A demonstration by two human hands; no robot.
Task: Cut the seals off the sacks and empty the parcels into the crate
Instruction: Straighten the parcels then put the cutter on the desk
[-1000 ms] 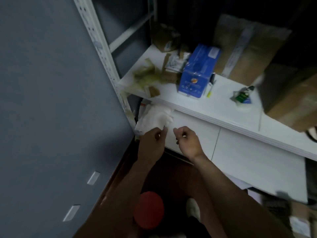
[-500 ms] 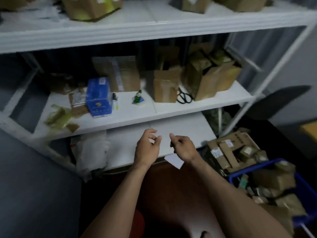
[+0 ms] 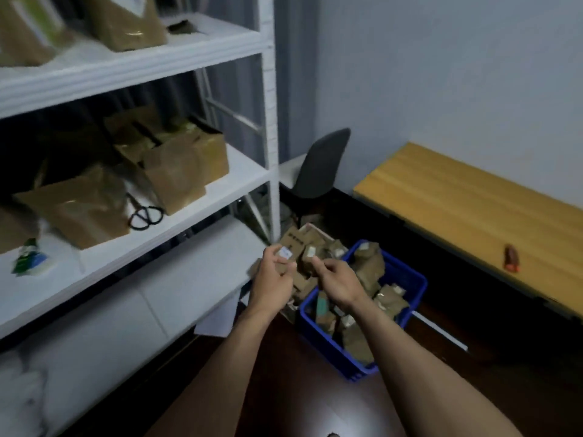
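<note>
A dim storeroom with a pale wall and a dark floor. White shelving [image 3: 249, 178] fills the left side. A wooden bench [image 3: 473, 200] runs along the right and a dark chair [image 3: 321, 165] stands in the corner between them. A pale, blurred bundle [image 3: 22, 398] on the lowest shelf may be a sack, but it is too smeared to tell.

The blue crate [image 3: 325, 345] sits on the floor just right of the shelving, heaped with brown parcels [image 3: 369, 266]. More parcels are piled against its far left side. Brown boxes [image 3: 176, 178] crowd the middle shelf, and black scissors [image 3: 143, 212] lie beside them, untouched. A small red object [image 3: 511, 258] rests on the bench.

The parcels look like light, paper-wrapped blocks with white labels, stiff enough to hold their shape and not fragile. They should tumble out freely if a sack is upended. A sack would be soft and floppy, best gripped by the neck for cutting and then by the bottom corners for tipping.

Both forearms reach forward, with the hands close together above the piled parcels. The left hand [image 3: 273, 280] has its fingers curled inward and its thumb near the forefinger. The right hand [image 3: 340, 283] is likewise curled, with its fingertips drawn together. I cannot tell whether either hand pinches something small or holds nothing, and neither has hold of a parcel.
</note>
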